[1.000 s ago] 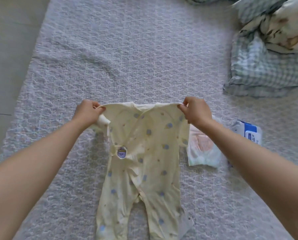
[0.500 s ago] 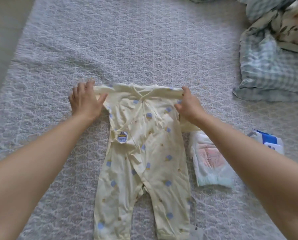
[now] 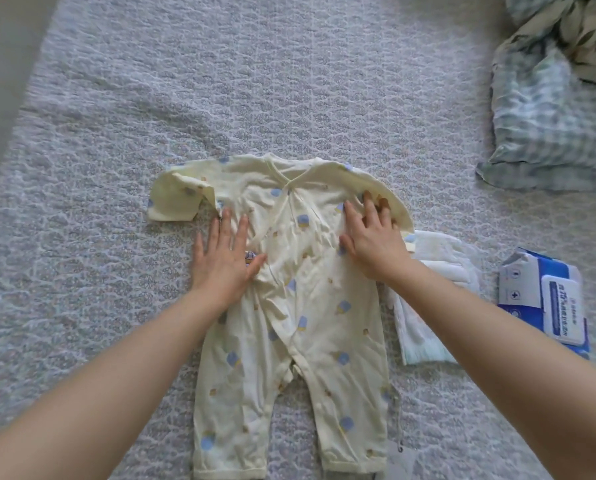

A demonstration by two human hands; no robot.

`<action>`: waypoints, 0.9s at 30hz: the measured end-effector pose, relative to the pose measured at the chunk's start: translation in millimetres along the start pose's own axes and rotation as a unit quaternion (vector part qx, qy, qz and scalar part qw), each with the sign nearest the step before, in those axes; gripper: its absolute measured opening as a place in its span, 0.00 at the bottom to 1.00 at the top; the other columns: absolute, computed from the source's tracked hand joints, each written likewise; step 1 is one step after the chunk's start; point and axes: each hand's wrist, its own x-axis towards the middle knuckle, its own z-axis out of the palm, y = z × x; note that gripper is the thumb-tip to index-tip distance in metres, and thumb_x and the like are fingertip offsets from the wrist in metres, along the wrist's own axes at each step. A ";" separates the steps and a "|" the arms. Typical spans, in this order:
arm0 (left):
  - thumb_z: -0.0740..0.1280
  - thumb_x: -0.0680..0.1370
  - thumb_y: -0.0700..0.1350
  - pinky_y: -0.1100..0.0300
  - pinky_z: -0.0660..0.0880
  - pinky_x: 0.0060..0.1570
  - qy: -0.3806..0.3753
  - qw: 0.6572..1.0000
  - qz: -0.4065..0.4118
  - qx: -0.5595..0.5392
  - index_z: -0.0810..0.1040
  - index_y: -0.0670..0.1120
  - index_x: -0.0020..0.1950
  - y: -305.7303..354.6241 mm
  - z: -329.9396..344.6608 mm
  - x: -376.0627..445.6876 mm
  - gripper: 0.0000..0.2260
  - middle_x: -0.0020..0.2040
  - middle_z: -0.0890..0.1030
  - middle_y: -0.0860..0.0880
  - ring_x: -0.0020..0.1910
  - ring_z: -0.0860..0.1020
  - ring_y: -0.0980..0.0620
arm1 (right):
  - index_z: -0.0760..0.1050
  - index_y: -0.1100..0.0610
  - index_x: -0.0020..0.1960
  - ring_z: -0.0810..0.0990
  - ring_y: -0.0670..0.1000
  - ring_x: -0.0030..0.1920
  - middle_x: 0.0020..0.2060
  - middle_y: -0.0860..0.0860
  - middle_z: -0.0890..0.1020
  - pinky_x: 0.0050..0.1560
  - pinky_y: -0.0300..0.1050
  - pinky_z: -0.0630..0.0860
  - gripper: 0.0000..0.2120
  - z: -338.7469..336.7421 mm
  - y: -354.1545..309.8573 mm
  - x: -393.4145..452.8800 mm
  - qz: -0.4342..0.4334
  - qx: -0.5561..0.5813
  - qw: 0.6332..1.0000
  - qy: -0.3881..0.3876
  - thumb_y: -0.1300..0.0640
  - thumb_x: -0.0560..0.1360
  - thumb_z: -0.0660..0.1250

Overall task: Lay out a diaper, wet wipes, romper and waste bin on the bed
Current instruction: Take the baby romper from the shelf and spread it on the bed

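A pale yellow romper (image 3: 300, 327) with blue spots lies flat on the grey quilted bed (image 3: 220, 91), legs pointing toward me. My left hand (image 3: 224, 258) rests palm down on its left chest, fingers spread. My right hand (image 3: 371, 237) presses flat near its right shoulder and sleeve. Neither hand holds anything. A folded white diaper (image 3: 438, 265) lies right of the romper, partly under my right forearm. The blue and white wet wipes pack (image 3: 546, 299) lies further right. No waste bin is in view.
A checked blanket (image 3: 546, 133) and a leaf-print pillow (image 3: 573, 32) are bunched at the top right. The bed's left edge and bare floor (image 3: 2, 64) run down the left side. A paper tag (image 3: 398, 459) trails from the romper's right leg.
Both hands let go of the romper's shoulders and moved inward onto its chest, now pressing flat. The romper lies spread on the bed with its sleeves out.
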 end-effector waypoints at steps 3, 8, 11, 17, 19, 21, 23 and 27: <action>0.48 0.80 0.64 0.42 0.38 0.74 0.000 1.000 -0.005 -0.007 0.35 0.52 0.79 -2.3 -7.2 12.4 0.35 0.78 0.33 0.48 0.78 0.38 0.45 | 0.46 0.47 0.78 0.47 0.67 0.76 0.78 0.56 0.46 0.71 0.65 0.55 0.29 -1.0 3.1 4.2 0.000 -0.022 1.000 0.004 0.44 0.81 0.52; 0.45 0.79 0.65 0.41 0.36 0.73 -0.010 1.000 -0.006 -0.015 0.37 0.53 0.79 -8.5 -6.3 -10.5 0.33 0.78 0.33 0.50 0.77 0.34 0.45 | 0.47 0.51 0.78 0.43 0.66 0.76 0.78 0.59 0.46 0.73 0.63 0.52 0.31 -3.4 -1.2 -25.6 -0.020 -0.045 0.999 -0.005 0.47 0.80 0.56; 0.46 0.80 0.64 0.42 0.38 0.74 -0.045 0.999 -0.003 -0.029 0.38 0.52 0.79 -11.4 -6.2 -44.3 0.33 0.79 0.35 0.50 0.77 0.33 0.45 | 0.45 0.55 0.78 0.42 0.62 0.77 0.79 0.57 0.46 0.75 0.59 0.52 0.32 -11.4 -9.3 -57.5 -0.034 -0.057 0.997 -0.038 0.50 0.80 0.56; 0.51 0.83 0.55 0.45 0.47 0.76 -0.066 0.996 -0.004 -0.061 0.43 0.49 0.80 -3.2 -23.6 -135.8 0.29 0.81 0.43 0.49 0.79 0.41 0.46 | 0.53 0.61 0.76 0.49 0.61 0.77 0.76 0.58 0.58 0.74 0.57 0.55 0.28 -51.2 -31.5 -144.7 -0.058 -0.053 0.994 -0.073 0.49 0.81 0.55; 0.53 0.83 0.52 0.47 0.53 0.75 -0.043 0.994 -0.016 -0.100 0.48 0.48 0.80 4.4 -35.1 -169.7 0.27 0.81 0.49 0.48 0.79 0.46 0.46 | 0.56 0.60 0.75 0.50 0.61 0.77 0.75 0.57 0.62 0.72 0.56 0.56 0.26 -69.1 -39.0 -174.2 -0.062 -0.045 0.994 -0.080 0.50 0.81 0.55; 0.54 0.83 0.49 0.49 0.56 0.75 -0.031 0.988 -0.023 -0.150 0.52 0.47 0.80 17.4 -52.6 -205.4 0.26 0.80 0.53 0.48 0.79 0.49 0.48 | 0.58 0.60 0.74 0.51 0.62 0.77 0.73 0.57 0.64 0.72 0.57 0.57 0.24 -88.7 -45.2 -202.9 -0.072 -0.047 0.992 -0.089 0.50 0.81 0.55; 0.54 0.83 0.48 0.50 0.58 0.74 -0.020 0.986 -0.011 -0.162 0.55 0.46 0.79 31.6 -64.8 -233.5 0.25 0.79 0.57 0.49 0.79 0.51 0.50 | 0.61 0.61 0.72 0.52 0.62 0.77 0.72 0.58 0.66 0.72 0.57 0.57 0.23 -101.9 -49.0 -223.6 -0.082 -0.055 0.991 -0.090 0.51 0.81 0.55; 0.57 0.82 0.48 0.50 0.65 0.70 0.029 0.984 -0.006 -0.177 0.62 0.46 0.77 55.6 -102.0 -298.8 0.23 0.75 0.68 0.47 0.75 0.62 0.48 | 0.63 0.62 0.70 0.56 0.63 0.75 0.69 0.59 0.70 0.72 0.57 0.61 0.22 -132.4 -54.7 -280.9 -0.101 -0.046 0.991 -0.073 0.51 0.80 0.57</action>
